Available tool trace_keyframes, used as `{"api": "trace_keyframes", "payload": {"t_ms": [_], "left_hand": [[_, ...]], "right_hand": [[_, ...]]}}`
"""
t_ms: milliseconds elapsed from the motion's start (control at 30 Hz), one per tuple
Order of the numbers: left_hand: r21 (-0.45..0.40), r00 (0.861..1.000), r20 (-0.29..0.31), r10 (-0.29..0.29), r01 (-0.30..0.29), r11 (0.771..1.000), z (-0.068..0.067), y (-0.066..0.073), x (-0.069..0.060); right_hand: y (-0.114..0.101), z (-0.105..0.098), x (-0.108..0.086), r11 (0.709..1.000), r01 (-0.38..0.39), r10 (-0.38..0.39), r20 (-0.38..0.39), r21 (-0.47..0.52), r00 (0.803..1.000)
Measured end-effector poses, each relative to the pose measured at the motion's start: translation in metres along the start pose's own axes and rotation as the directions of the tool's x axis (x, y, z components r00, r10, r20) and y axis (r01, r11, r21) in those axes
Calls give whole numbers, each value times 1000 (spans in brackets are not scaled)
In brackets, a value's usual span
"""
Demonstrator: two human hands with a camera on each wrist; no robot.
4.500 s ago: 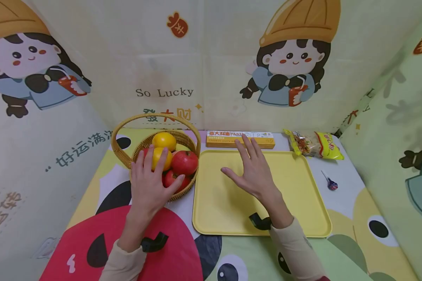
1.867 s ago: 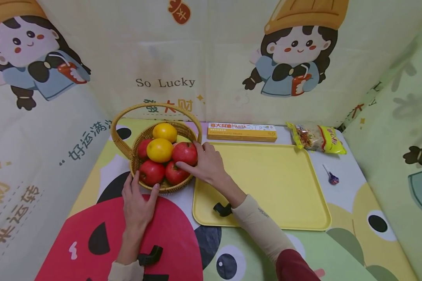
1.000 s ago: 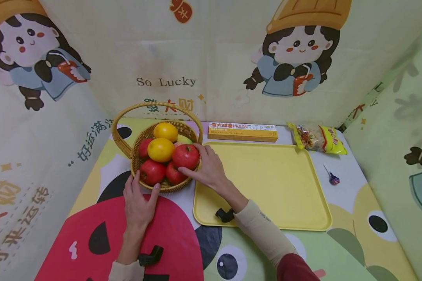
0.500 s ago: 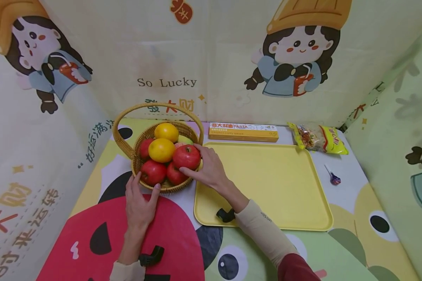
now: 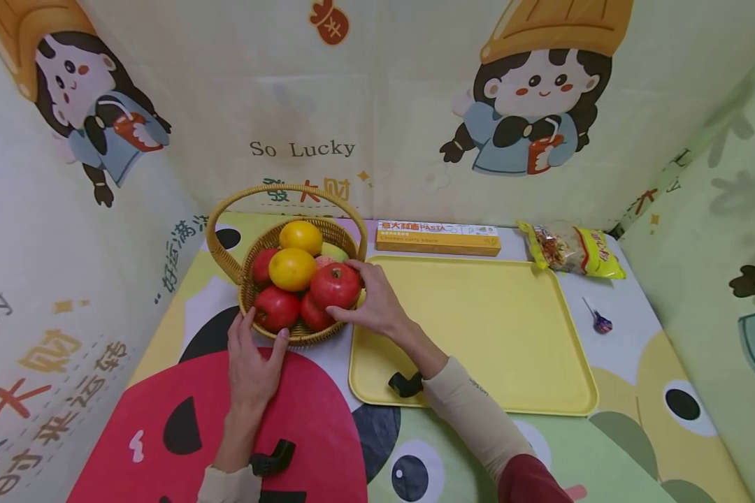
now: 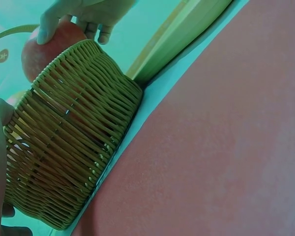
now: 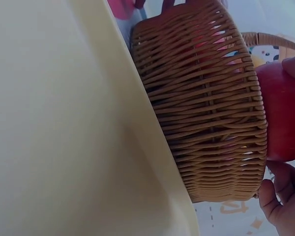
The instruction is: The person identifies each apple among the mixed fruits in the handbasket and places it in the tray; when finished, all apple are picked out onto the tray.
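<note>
A wicker basket point(image 5: 225, 262) with a tall handle holds red apples, two yellow-orange citrus fruits point(image 5: 292, 270) and a partly hidden greenish fruit. My right hand point(image 5: 377, 300) grips a red apple point(image 5: 335, 285) at the basket's right side, thumb in front and fingers behind. In the right wrist view this apple point(image 7: 285, 113) stands above the woven wall point(image 7: 201, 103). My left hand point(image 5: 252, 367) touches the basket's near side with fingers and thumb spread apart. The left wrist view shows the wicker wall point(image 6: 73, 132) close to that hand.
Right of the basket lies a yellow tray point(image 5: 478, 335). Behind it is a pasta box point(image 5: 437, 239), with a yellow-ended snack bag point(image 5: 572, 250) at the back right. A lollipop point(image 5: 599, 320) lies beside the tray. Printed cloth walls surround the table.
My right hand has moved left from above the tray and taken hold of the apple, lifting it slightly. My left hand has dropped from over the fruit to the basket's near side.
</note>
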State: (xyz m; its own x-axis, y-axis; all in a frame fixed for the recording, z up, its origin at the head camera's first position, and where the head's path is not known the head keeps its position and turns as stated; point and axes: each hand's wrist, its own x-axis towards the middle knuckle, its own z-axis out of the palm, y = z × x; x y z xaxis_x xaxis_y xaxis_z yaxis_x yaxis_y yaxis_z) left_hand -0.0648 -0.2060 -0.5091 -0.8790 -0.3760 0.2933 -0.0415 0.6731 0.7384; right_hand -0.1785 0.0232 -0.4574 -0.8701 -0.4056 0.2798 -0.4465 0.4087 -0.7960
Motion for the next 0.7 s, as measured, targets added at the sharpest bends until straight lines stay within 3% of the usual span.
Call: {"api": "trace_keyframes", "payload": {"t_ms": [333, 700], "left_hand": [[-31, 1000, 6, 1, -1, 1000, -1, 1, 0], [-133, 1000, -11, -22, 20, 991, 0, 1, -1]], "right_hand": [[-7, -8, -4, 988, 84, -89, -31, -128, 996], [-4, -30, -12, 996, 83, -85, -59, -36, 995]]}}
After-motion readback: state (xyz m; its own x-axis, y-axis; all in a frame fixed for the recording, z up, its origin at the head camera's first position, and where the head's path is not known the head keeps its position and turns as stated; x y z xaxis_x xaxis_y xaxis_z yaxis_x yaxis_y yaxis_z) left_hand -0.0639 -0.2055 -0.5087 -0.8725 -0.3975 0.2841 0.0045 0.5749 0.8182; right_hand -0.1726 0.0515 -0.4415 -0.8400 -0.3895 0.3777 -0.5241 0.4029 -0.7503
